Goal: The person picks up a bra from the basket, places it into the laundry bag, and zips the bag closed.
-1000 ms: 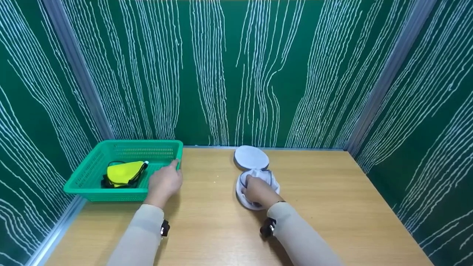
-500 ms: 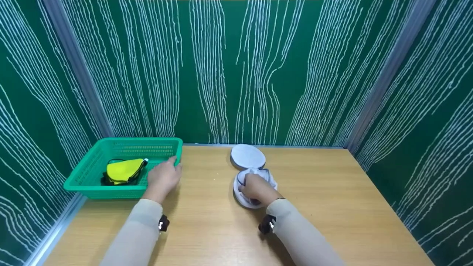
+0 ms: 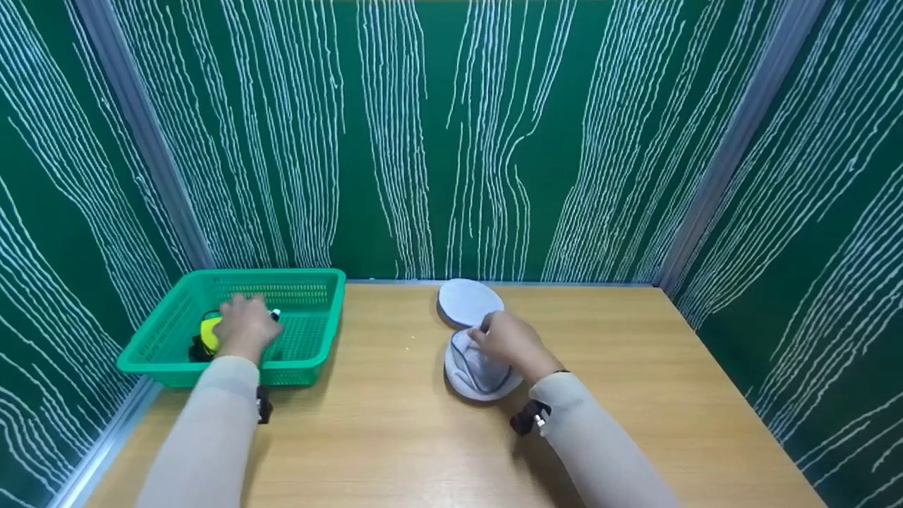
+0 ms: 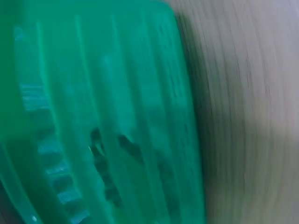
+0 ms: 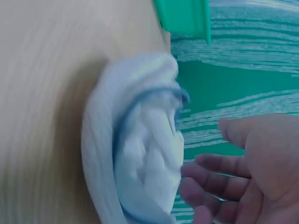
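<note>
A round pale fabric case (image 3: 469, 384) with dark trim lies unfolded on the table. Its round flap (image 3: 469, 302) lies flat behind it. My right hand (image 3: 518, 346) is over the case, near where the two halves meet. In the right wrist view, loose white cloth (image 5: 154, 154) shows inside the case, and the right hand's thumb and fingers are apart with nothing visible between them. My left hand (image 3: 247, 330) is over the green basket (image 3: 300, 365), fingers reaching down at a yellow and black cloth-like item (image 3: 209, 334). The hand partly hides that item, and whether it touches is unclear.
The basket stands at the table's left, near the back edge. Green panels with white streaks (image 3: 395, 141) rise behind and at both sides of the wooden table (image 3: 381, 437). In the left wrist view, the basket wall (image 4: 126, 93) is blurred.
My left hand has moved left from the basket's right rim to over the yellow item. My right hand has come up out of the case, toward its far side.
</note>
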`<state>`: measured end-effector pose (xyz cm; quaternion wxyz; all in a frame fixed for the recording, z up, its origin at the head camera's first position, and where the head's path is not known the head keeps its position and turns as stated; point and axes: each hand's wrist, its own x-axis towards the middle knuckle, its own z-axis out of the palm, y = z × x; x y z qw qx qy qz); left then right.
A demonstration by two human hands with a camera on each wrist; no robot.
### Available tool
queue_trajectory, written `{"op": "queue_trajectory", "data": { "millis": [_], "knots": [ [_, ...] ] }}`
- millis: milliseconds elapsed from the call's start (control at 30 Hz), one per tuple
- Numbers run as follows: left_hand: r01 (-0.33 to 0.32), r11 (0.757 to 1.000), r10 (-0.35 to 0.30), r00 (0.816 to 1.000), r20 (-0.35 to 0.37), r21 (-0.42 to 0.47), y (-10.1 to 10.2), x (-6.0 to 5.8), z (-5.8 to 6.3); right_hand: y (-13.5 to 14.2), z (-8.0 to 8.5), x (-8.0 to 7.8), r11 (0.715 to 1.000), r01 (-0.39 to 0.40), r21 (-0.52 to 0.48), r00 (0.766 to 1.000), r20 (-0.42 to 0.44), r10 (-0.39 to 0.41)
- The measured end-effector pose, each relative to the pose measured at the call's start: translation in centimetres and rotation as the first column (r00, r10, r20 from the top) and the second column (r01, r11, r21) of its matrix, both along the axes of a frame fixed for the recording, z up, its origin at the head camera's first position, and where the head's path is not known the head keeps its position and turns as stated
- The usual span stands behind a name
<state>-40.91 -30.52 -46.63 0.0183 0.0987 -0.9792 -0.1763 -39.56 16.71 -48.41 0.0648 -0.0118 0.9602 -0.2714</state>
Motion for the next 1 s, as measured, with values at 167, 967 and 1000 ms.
{"op": "queue_trajectory", "data": {
  "millis": [167, 967, 1000],
  "knots": [
    [0.041, 0.999, -0.041, 0.996, 0.078, -0.001, -2.6, -0.1, -0.4, 2.2, -0.1, -0.8, 0.998, 0.058, -0.009, 0.994, -0.089, -0.059],
    [0.114, 0.990, -0.088, 0.963, 0.256, -0.087, -2.5, 1.6, 0.6, 6.2, -2.9, -1.3, 0.978, 0.160, -0.137, 0.987, 0.030, -0.158],
    [0.116, 0.989, -0.089, 0.962, 0.260, -0.091, -2.6, 1.3, 0.5, 6.2, -3.0, -1.3, 0.976, 0.163, -0.147, 0.987, 0.037, -0.159]
  ]
}}
